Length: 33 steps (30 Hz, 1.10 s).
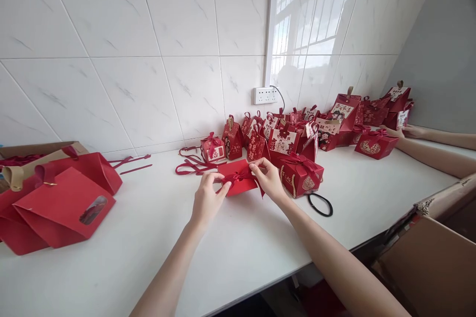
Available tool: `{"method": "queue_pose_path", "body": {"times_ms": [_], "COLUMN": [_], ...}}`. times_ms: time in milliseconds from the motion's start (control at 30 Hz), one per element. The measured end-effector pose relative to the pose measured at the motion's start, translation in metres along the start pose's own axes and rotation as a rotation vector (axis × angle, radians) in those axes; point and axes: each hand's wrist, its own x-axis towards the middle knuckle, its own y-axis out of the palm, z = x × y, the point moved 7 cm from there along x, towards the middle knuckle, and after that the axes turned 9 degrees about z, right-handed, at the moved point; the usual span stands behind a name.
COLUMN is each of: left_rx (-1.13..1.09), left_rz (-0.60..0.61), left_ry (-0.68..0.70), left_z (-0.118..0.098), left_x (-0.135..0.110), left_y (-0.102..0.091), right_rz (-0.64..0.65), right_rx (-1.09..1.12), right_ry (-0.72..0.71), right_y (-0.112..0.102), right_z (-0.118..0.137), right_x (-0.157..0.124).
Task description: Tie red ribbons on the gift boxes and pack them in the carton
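A red gift box rests on the white table in front of me, with a dark red ribbon bow across its top. My left hand pinches the bow's left side between thumb and fingers at the box's left edge. At the right edge, my right hand has its thumb and fingers closed on the ribbon's other side. One ribbon tail hangs down beside the right hand. Close by on the right stands a larger red box with a bow and gold cord.
Loose ribbons lie behind my left hand. Several decorated red boxes crowd the wall side. A black band lies at right. Large red bags stand left. Another person's hands are at far right, near a cardboard box.
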Motion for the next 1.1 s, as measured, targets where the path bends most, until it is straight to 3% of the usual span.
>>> {"method": "queue_pose_path", "body": {"times_ms": [167,467,767,1100], "left_rx": [-0.081,-0.060,-0.121,-0.238], "left_rz": [-0.016,-0.102,0.002,0.048], "left_ry": [-0.033,0.096,-0.078,-0.166], "left_z": [0.004,-0.002,0.007,0.016], "left_x": [0.000,-0.001,-0.003,0.000], "left_y": [-0.001,-0.005,0.006,0.013], "right_rz": [0.003,0.015,0.027,0.120], "right_rx": [-0.012,-0.046,-0.003,0.135], "right_ry": [0.005,0.017,0.043,0.203], "right_y": [0.002,0.002,0.005,0.007], "right_z": [0.000,0.000,-0.002,-0.018], "right_x": [-0.001,0.001,0.001,0.005]}}
